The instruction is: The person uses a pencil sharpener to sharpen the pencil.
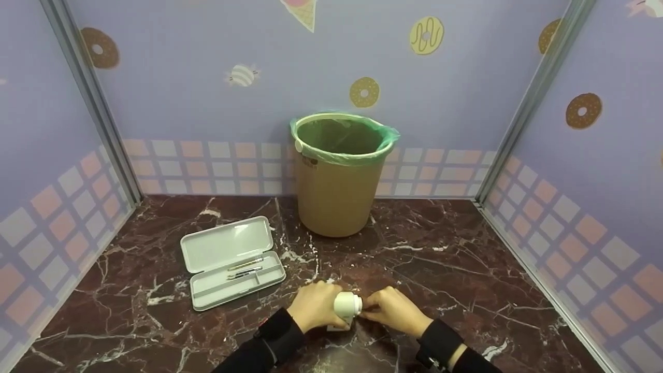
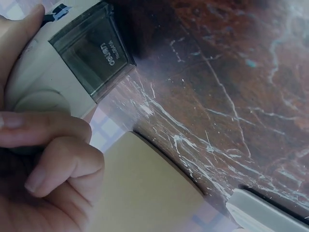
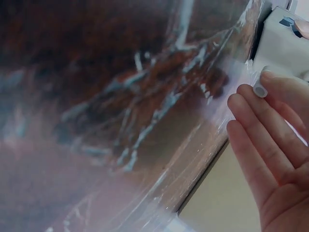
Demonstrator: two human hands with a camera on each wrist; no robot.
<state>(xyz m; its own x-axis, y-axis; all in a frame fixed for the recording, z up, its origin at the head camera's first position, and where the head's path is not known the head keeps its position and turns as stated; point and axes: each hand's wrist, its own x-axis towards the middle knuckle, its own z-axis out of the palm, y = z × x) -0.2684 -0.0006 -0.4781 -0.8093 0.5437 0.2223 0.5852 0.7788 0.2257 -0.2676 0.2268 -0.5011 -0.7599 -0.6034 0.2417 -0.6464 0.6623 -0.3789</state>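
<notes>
While in left hand's (image 1: 314,306) grip, knob (image 3: 260,90) in right hand's (image 1: 396,311) pinch, sharpener (image 1: 345,305) over white-veined marble (image 1: 456,274), 3 lilac walls (image 1: 181,98).

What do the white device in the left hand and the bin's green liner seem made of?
White device: probably hard plastic, satin, judging by its smooth, rounded body. Green liner: likely thin plastic film, slightly shiny; it is translucent and wrinkled.

Before the one bin (image 1: 339,194) — two hands (image 1: 316,306) (image 1: 398,311), one sharpener (image 1: 345,304). Left of it — one case (image 1: 226,244), at least two pencils (image 1: 244,273).
</notes>
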